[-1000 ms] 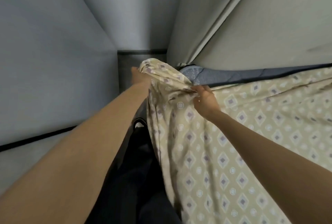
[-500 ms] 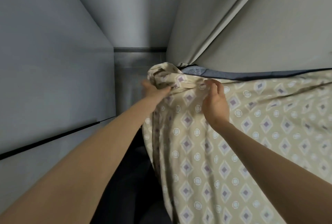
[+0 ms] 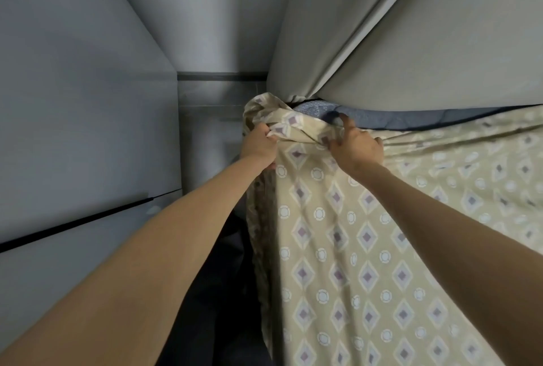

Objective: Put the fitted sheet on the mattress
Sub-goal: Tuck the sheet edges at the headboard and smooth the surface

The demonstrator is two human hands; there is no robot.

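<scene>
Fitted sheet bunched at 1 far corner of the mattress, not yet hooked over it.

The fitted sheet [image 3: 367, 248] lies spread over the mattress top and hangs down the left side, its corner gathered in a wad at the far-left end. A strip of blue mattress [image 3: 396, 119] shows bare along the padded headboard [image 3: 440, 57]. The left hand [image 3: 258, 145] clenches the wad. The right hand [image 3: 357, 147] pinches the hem just beside it, index finger reaching to the mattress edge. This corner looks about halfway done; the other 3 are out of view. A grey wall [image 3: 73, 101] stands close on the left.
</scene>
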